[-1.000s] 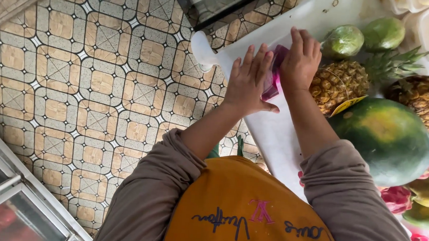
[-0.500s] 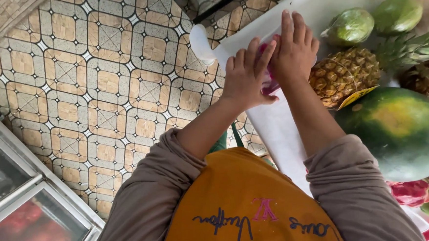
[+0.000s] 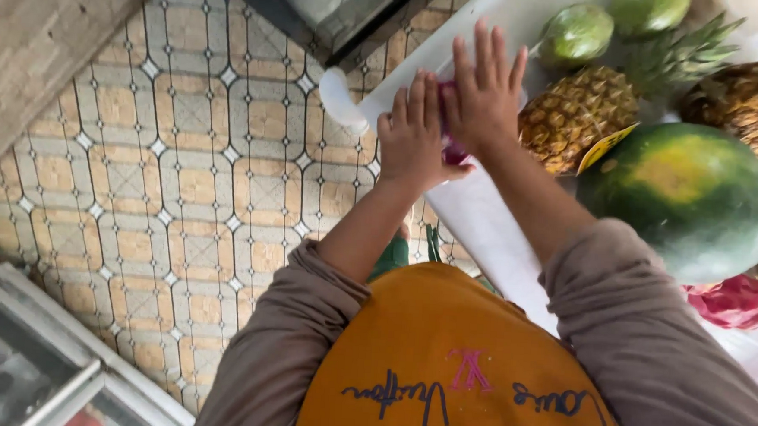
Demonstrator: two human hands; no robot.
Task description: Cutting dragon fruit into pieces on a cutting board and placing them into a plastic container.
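My left hand (image 3: 415,137) and my right hand (image 3: 486,93) lie side by side, fingers flat and pointing away, pressed over a small magenta-purple thing (image 3: 453,149) on the white counter (image 3: 491,227). Only slivers of that thing show between and under the palms; what it is I cannot tell. Both forearms in brown sleeves reach out over my orange apron (image 3: 448,372).
Right of the hands stand two pineapples (image 3: 579,115) (image 3: 752,111), a large green-yellow papaya (image 3: 687,195), green round fruits (image 3: 579,32) and pink dragon fruit (image 3: 733,301). Patterned tile floor (image 3: 183,159) lies left; a glass-topped case (image 3: 34,368) sits bottom left.
The view has shifted, so hands and fruit sit a little higher and further right in the picture. Both hands stay pressed on the magenta thing.
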